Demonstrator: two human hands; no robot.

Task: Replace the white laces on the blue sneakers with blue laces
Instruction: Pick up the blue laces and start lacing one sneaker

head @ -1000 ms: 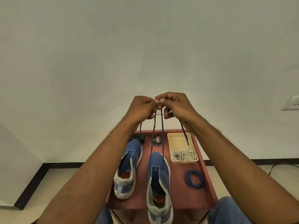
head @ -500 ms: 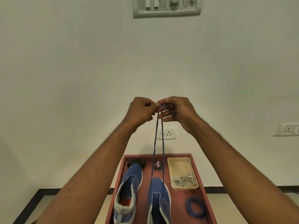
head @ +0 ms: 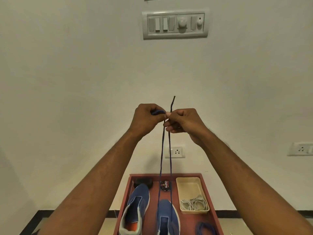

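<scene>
On the red tray (head: 126, 197), white laces (head: 194, 204) fill the cream bin (head: 188, 181); both sneakers (head: 166, 217) sit alongside. Left hand (head: 147, 118) and right hand (head: 183, 121) pinch the blue lace (head: 161, 158) aloft.

Reading "Cherry" in white letters on the lid of the small round black tin (head: 165, 186), standing on the red tray (head: 213, 209) between the black object at the far left corner and the cream bin; running sideways there, top of the word toward the right; sitting beside a small round emblem on the same lid, too small to make out; showing finer print around the rim, blurred beyond reading; finding no other legible word, number or brand mark anywhere else in view, on sneakers, switch panel or wall sockets
</scene>
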